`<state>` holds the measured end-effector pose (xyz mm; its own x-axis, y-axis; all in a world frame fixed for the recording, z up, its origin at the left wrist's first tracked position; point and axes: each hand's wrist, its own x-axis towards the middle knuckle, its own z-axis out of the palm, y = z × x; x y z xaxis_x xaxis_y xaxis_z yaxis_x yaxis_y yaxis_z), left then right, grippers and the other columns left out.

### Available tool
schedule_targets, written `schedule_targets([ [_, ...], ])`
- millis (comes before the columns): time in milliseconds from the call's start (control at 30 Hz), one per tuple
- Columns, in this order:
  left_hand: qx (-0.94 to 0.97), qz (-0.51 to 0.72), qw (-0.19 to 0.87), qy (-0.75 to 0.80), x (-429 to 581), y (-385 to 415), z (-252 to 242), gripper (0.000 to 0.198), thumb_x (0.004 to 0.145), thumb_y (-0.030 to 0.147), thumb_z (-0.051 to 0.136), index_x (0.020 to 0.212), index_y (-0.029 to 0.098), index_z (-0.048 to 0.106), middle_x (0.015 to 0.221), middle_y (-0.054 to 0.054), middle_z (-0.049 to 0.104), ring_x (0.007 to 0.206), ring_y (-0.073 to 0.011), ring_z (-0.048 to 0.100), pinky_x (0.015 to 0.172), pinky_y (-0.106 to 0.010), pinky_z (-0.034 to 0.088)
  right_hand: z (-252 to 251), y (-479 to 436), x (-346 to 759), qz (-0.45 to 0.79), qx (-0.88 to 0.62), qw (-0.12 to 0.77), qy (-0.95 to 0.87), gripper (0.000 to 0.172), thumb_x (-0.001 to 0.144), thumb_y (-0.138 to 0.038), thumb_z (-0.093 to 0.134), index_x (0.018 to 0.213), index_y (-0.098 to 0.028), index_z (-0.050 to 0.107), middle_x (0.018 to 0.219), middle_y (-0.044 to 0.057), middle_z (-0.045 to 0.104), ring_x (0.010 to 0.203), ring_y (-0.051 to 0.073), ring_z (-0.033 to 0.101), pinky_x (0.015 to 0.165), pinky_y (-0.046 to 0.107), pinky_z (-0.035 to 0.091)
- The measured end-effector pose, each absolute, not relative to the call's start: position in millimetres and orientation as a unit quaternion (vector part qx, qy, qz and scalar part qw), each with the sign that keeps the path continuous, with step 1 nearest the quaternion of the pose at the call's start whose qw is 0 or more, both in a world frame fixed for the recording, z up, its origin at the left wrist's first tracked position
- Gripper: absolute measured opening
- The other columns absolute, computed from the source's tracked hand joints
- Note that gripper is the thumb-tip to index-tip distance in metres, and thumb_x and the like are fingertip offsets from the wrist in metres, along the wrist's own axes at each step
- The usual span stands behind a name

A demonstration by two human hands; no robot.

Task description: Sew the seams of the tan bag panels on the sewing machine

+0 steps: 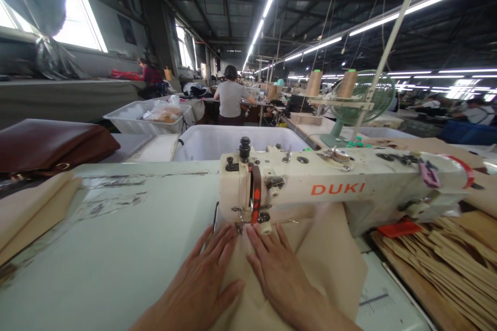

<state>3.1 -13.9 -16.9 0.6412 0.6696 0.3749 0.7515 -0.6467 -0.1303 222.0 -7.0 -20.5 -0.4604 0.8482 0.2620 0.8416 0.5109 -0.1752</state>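
Under the head of a cream sewing machine (287,181) marked DUKI lies a beige sheet of material (330,258), leather or fabric, I cannot tell which. My left hand (205,274) rests flat on its left edge, fingertips just left of the presser foot. On the right of the foot, my right hand (275,269) presses down on the same sheet with fingers stretched forward. Both hands are open and grip nothing. The needle area sits between my fingertips and is partly hidden by them and the machine head.
A stack of beige strips (446,264) lies on a board at right, near a red piece (399,227). Folded beige material (39,207) and a brown leather bag (54,145) are at left. Behind the machine stand a white bin (240,139), thread cones (313,84) and a green fan (363,98).
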Motion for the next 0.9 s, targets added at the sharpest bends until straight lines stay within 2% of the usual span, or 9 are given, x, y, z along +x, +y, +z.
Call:
schedule_targets([
  [333, -0.889, -0.154, 0.128, -0.411, 3.2, -13.4, -16.9, 0.061, 0.094, 0.050, 0.054, 0.143, 0.017, 0.040, 0.151, -0.008, 0.044, 0.142, -0.0242, 0.036, 0.119, -0.047, 0.025, -15.3, -8.0, 219.4, 0.027, -0.504, 0.143, -0.852, 0.048, 0.105, -0.039, 0.034, 0.150, -0.022, 0.039, 0.152, 0.008, 0.041, 0.145, 0.025, 0.031, 0.120, 0.056, 0.023],
  [533, -0.847, -0.203, 0.158, -0.465, 1.0, -16.8, -24.3, 0.069, 0.075, 0.057, 0.072, 0.123, 0.011, 0.052, 0.141, -0.019, 0.051, 0.133, -0.0354, 0.046, 0.112, -0.051, 0.039, -12.1, -13.2, 222.2, 0.029, -0.498, 0.143, -0.855, 0.049, 0.106, -0.039, 0.032, 0.152, -0.023, 0.035, 0.154, 0.008, 0.039, 0.145, 0.024, 0.030, 0.120, 0.054, 0.023],
  [667, -0.838, -0.225, 0.171, -0.466, 2.2, -15.8, -22.7, 0.068, 0.074, 0.058, 0.073, 0.118, 0.011, 0.055, 0.139, -0.021, 0.052, 0.130, -0.0402, 0.047, 0.103, -0.052, 0.049, -9.3, -13.1, 221.0, 0.036, -0.503, 0.143, -0.852, 0.049, 0.105, -0.038, 0.033, 0.151, -0.020, 0.038, 0.153, 0.010, 0.039, 0.143, 0.026, 0.035, 0.120, 0.055, 0.024],
  [733, -0.845, -0.223, 0.165, -0.457, 2.7, -15.3, -20.2, 0.068, 0.077, 0.057, 0.072, 0.123, 0.010, 0.054, 0.140, -0.021, 0.052, 0.129, -0.0389, 0.049, 0.101, -0.051, 0.051, -10.8, -13.1, 218.2, 0.030, -0.507, 0.155, -0.847, 0.048, 0.105, -0.036, 0.034, 0.148, -0.018, 0.041, 0.152, 0.011, 0.041, 0.141, 0.027, 0.038, 0.119, 0.055, 0.025],
  [833, -0.873, -0.196, 0.172, -0.413, -0.3, -20.8, -15.8, 0.070, 0.085, 0.053, 0.067, 0.138, 0.012, 0.046, 0.141, -0.016, 0.054, 0.125, -0.0322, 0.055, 0.099, -0.044, 0.054, -10.9, -19.6, 216.2, 0.007, -0.509, 0.191, -0.840, 0.044, 0.102, -0.031, 0.042, 0.142, -0.015, 0.050, 0.147, 0.013, 0.048, 0.137, 0.029, 0.043, 0.117, 0.054, 0.030],
  [900, -0.884, -0.182, 0.197, -0.383, -7.6, -32.2, -12.6, 0.073, 0.087, 0.053, 0.064, 0.143, 0.012, 0.042, 0.140, -0.014, 0.056, 0.122, -0.0296, 0.059, 0.096, -0.040, 0.056, -1.1, -30.9, 223.4, -0.006, -0.491, 0.227, -0.841, 0.037, 0.099, -0.024, 0.047, 0.134, -0.017, 0.056, 0.140, 0.011, 0.055, 0.132, 0.028, 0.048, 0.115, 0.052, 0.035],
])
